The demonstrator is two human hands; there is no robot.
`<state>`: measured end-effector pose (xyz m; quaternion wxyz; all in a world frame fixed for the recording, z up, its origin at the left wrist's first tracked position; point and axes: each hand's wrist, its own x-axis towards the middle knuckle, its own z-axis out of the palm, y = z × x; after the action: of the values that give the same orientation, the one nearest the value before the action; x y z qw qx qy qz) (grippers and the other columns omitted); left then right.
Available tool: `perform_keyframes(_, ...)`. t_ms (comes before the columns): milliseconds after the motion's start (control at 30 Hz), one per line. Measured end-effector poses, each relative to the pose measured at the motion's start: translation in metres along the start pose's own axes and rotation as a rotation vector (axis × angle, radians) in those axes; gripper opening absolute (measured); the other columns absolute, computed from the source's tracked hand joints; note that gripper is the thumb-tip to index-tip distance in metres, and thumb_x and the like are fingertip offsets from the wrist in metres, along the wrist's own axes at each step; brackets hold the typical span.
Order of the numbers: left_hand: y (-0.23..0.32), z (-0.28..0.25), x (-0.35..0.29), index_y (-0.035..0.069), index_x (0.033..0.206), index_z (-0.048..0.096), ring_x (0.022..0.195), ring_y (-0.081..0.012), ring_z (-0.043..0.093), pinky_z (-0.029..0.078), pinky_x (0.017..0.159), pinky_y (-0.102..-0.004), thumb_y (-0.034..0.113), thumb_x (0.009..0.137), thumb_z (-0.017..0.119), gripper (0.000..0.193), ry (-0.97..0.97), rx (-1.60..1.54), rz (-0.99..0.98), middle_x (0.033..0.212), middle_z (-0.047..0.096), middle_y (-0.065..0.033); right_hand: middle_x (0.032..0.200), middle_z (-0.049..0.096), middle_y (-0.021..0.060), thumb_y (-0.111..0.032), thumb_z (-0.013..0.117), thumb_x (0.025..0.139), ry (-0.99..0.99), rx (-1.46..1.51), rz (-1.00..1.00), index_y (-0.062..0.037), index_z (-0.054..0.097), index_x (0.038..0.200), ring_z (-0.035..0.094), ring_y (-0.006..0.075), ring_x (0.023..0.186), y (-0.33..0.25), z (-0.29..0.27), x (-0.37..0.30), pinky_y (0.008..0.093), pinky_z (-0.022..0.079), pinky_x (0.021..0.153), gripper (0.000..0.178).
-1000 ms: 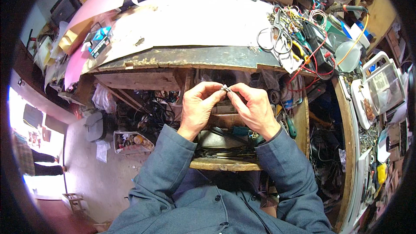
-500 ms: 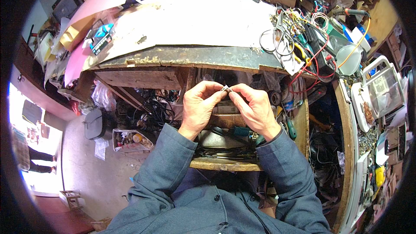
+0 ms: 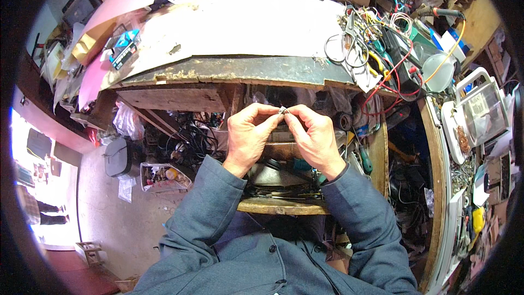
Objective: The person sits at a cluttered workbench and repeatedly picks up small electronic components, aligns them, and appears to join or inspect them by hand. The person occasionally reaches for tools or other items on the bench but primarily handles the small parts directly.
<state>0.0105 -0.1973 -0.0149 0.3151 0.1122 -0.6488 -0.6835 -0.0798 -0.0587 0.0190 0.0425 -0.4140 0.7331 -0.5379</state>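
Observation:
Between my fingertips is a small silvery metal part (image 3: 282, 110), too small to tell its kind. My left hand (image 3: 248, 135) pinches it from the left with thumb and forefinger. From the other side my right hand (image 3: 314, 137) pinches it the same way, so the two hands nearly meet. Both are held above an open wooden drawer (image 3: 284, 206), just in front of the bench edge. Tools and a pale rounded thing lie in the drawer, partly hidden by my hands and sleeves.
Across the workbench (image 3: 218, 71) lies a bright white sheet. Scissors (image 3: 353, 49), red test leads (image 3: 390, 84) and a soldering iron (image 3: 441, 12) crowd its right end. A blue-and-black box (image 3: 123, 54) sits left. Below are a bin (image 3: 120, 157) and a box of parts (image 3: 164, 177).
My right hand has shifted slightly left, closer to my left hand. The small metal part appears turned between the fingertips.

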Motion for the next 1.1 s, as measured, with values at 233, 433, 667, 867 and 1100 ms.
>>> perform_keyframes(233, 0.005, 0.004, -0.001, -0.001, 0.103, 0.076, 0.086, -0.0090, 0.070, 0.057, 0.079, -0.0251, 0.002, 0.091, 0.076, 0.013, 0.039, 0.071, 0.020, 0.096, 0.078, -0.0054, 0.075, 0.066, 0.0200, -0.009, 0.067, 0.097, 0.038, -0.070, -0.062, -0.0011, 0.066, 0.096, 0.069, 0.0317, 0.064, -0.004, 0.002, 0.000, 0.0374, 0.051, 0.058, 0.008)
perform_keyframes(433, 0.001, 0.002, -0.003, -0.002, 0.105, 0.074, 0.089, -0.0106, 0.070, 0.058, 0.082, -0.0250, 0.001, 0.091, 0.076, 0.014, 0.030, 0.086, 0.025, 0.101, 0.077, -0.0079, 0.072, 0.065, 0.0191, -0.009, 0.067, 0.097, 0.049, -0.107, -0.133, -0.0011, 0.065, 0.094, 0.067, 0.0315, 0.062, -0.006, -0.001, 0.001, 0.0375, 0.050, 0.057, 0.009)
perform_keyframes(667, 0.005, 0.003, -0.002, 0.000, 0.104, 0.073, 0.087, -0.0088, 0.069, 0.057, 0.079, -0.0237, -0.001, 0.091, 0.076, 0.013, 0.081, 0.071, 0.014, 0.097, 0.075, -0.0044, 0.069, 0.063, 0.0179, -0.011, 0.066, 0.098, -0.018, -0.027, -0.026, -0.0004, 0.067, 0.094, 0.064, 0.0273, 0.057, -0.007, -0.009, 0.002, 0.0372, 0.049, 0.056, 0.011)
perform_keyframes(867, 0.003, 0.003, -0.002, 0.000, 0.103, 0.072, 0.086, -0.0082, 0.068, 0.056, 0.079, -0.0242, 0.000, 0.091, 0.076, 0.013, 0.077, 0.169, 0.047, 0.096, 0.075, -0.0034, 0.070, 0.064, 0.0207, -0.012, 0.066, 0.097, -0.040, -0.092, -0.061, -0.0010, 0.065, 0.091, 0.067, 0.0369, 0.063, -0.004, -0.006, 0.002, 0.0409, 0.050, 0.056, 0.013)
perform_keyframes(1100, 0.011, 0.003, -0.002, 0.001, 0.101, 0.073, 0.084, -0.0179, 0.073, 0.057, 0.077, -0.0287, -0.001, 0.086, 0.077, 0.017, 0.064, 0.538, 0.381, 0.094, 0.075, -0.0099, 0.069, 0.063, 0.0224, -0.013, 0.066, 0.096, -0.053, -0.170, -0.105, -0.0014, 0.064, 0.089, 0.067, 0.0395, 0.064, 0.002, -0.007, 0.003, 0.0439, 0.050, 0.056, 0.014)
